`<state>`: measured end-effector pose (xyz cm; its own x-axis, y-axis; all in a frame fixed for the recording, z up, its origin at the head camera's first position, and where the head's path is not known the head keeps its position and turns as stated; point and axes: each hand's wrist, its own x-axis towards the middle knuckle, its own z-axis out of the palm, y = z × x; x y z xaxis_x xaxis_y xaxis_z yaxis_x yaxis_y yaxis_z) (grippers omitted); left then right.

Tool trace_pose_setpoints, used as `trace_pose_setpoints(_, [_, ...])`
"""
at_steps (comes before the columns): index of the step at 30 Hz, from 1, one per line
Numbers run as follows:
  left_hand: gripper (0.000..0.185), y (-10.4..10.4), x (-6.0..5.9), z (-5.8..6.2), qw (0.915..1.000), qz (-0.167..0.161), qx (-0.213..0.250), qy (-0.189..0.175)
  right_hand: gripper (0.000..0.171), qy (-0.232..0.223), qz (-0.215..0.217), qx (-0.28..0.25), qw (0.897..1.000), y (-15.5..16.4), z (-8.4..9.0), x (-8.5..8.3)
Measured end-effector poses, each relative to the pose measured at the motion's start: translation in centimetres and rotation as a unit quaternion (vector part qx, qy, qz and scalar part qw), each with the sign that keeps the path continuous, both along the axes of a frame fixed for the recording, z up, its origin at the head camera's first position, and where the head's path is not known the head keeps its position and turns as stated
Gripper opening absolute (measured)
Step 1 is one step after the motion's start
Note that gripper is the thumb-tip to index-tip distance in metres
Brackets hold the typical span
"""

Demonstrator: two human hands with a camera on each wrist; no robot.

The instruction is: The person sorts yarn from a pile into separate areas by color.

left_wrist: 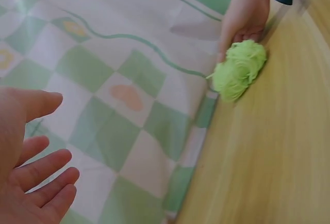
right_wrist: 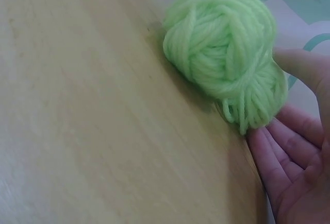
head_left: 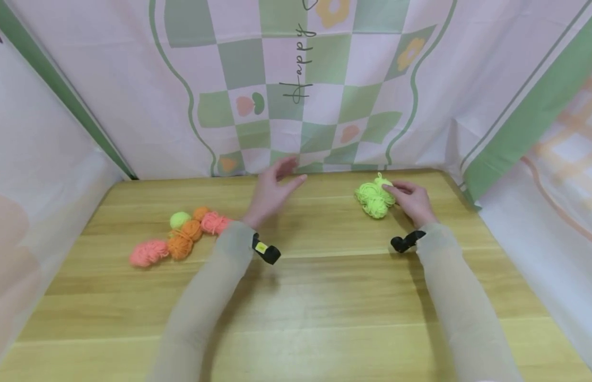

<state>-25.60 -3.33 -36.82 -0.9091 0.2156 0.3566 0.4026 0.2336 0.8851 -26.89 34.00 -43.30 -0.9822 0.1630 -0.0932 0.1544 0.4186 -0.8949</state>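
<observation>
At the back right of the table, my right hand [head_left: 412, 200] pinches the near end of a yellow-green yarn bundle [head_left: 374, 197] between thumb and fingers. The right wrist view shows the yarn's [right_wrist: 219, 38] wound strands, with the thumb on one side and the fingers on the other. A loose loop sticks up from its top in the head view. My left hand [head_left: 272, 191] is over the back middle of the table, fingers spread and holding nothing. In the left wrist view this hand [left_wrist: 36, 167] is well apart from the yarn bundle [left_wrist: 238, 71].
On the left lie several yarn balls: a coral bundle [head_left: 149, 253], an orange ball [head_left: 180, 244], a small yellow-green ball [head_left: 180, 219] and another coral bundle [head_left: 213, 223], partly behind the left sleeve. A patterned cloth [head_left: 324, 106] rises along the table's [head_left: 301, 318] back edge.
</observation>
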Motion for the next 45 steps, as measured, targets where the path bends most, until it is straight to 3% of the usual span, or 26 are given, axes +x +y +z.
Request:
trace_pose_setpoints(8, [0.053, -4.9, 0.4, 1.9, 0.9985, 0.04, 0.028, 0.023, 0.08, -0.003, -0.002, 0.002, 1.0, 0.1, 0.2, 0.2])
trace_pose_setpoints(16, [0.052, -9.8, 1.5, 2.1, 0.9958, 0.08, 0.039, 0.022, 0.083, -0.01, 0.0, -0.002, 1.0, 0.1, 0.0, 0.2])
trace_pose_setpoints(23, [0.057, -14.7, 2.5, 1.2, 0.9915, 0.128, 0.022, 0.0, 0.084, -0.008, 0.002, -0.01, 1.0, 0.2, -0.2, 0.0])
trace_pose_setpoints(33, [0.055, -20.8, 4.6, -0.5, 0.9769, 0.212, 0.005, -0.028, 0.086, -0.008, 0.007, -0.012, 1.0, 0.4, -0.1, -0.1])
trace_pose_setpoints(38, [0.055, -22.2, 5.7, -1.3, 0.9729, 0.226, -0.03, -0.039, 0.086, -0.006, 0.003, -0.015, 1.0, 0.4, -0.3, -0.2])
trace_pose_setpoints(45, [0.062, -23.6, 6.1, -2.6, 0.9716, 0.217, -0.048, -0.082, 0.086, -0.005, 0.002, -0.018, 1.0, 0.4, -0.4, -0.4])
